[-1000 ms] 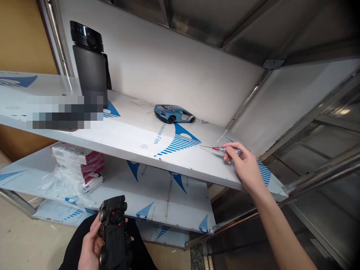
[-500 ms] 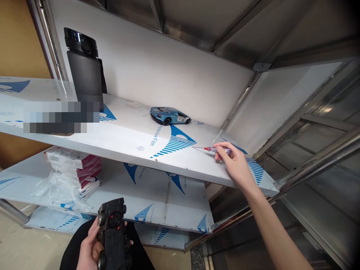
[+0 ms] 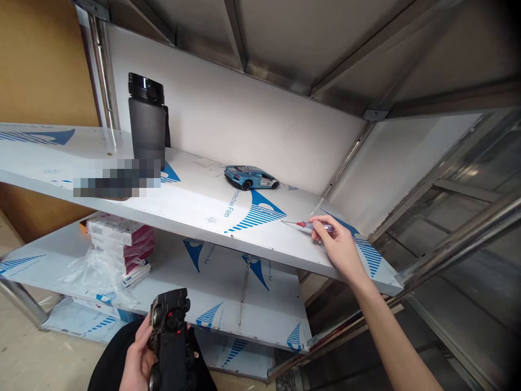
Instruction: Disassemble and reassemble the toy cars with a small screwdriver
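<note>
Down at the lower left, my left hand [image 3: 138, 355] is wrapped round a black toy car [image 3: 173, 339], its underside with wheels and red spots turned toward me. Over the right part of the upper shelf, my right hand [image 3: 336, 241] pinches a screwdriver [image 3: 313, 224] with a clear purplish handle and a red collar. The thin shaft points left, its tip by the blue print on the film; whether it touches the shelf I cannot tell. Behind it a blue toy sports car [image 3: 251, 177] stands on its wheels near the back wall.
A black bottle [image 3: 147, 122] stands upright at the left of the upper shelf [image 3: 195, 212], beside a pixelated dark item [image 3: 118, 182]. Boxes in plastic wrap [image 3: 122, 239] are stacked on the lower shelf [image 3: 220, 282]. A metal post [image 3: 348, 157] rises at the right.
The view has shifted slightly, so the shelf items sit lower and further right. Both hands keep their holds on the toy car and the screwdriver, hardly moving.
</note>
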The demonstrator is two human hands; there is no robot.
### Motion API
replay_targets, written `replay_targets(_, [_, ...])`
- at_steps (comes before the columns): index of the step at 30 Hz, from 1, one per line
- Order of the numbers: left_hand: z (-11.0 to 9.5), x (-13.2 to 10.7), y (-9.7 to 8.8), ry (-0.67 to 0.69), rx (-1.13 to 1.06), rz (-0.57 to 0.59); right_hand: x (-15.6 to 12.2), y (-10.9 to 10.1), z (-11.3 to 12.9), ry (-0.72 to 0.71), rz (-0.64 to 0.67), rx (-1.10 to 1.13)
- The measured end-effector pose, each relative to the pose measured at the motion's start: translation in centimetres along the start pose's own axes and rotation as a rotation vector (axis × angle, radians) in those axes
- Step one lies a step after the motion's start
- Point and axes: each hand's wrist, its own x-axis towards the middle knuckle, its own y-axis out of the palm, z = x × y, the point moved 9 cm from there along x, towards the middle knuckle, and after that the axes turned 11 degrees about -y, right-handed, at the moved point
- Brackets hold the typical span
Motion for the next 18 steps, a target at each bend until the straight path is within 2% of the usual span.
replay_targets(5, [-1.2, -1.8, 1.3, 0.028, -0.013, -0.021, 0.0, 0.0, 0.0, 0.004, -0.013, 0.015])
replay_targets(11, [-1.6, -6.4, 3.1, -0.006, -0.053, 0.003, -0.5, -0.4, 1.5, 0.001, -0.037, 0.077])
replay_targets(15, [-1.6, -9.9, 4.1, -0.034, -0.063, 0.022, -3.6, 0.2, 4.3, 0.02, 0.01, 0.142])
replay_targets(18, [-1.0, -11.6, 5.0, -0.124, -0.106, 0.056, -7.9, 2.2, 6.0, 0.083, 0.083, 0.26])
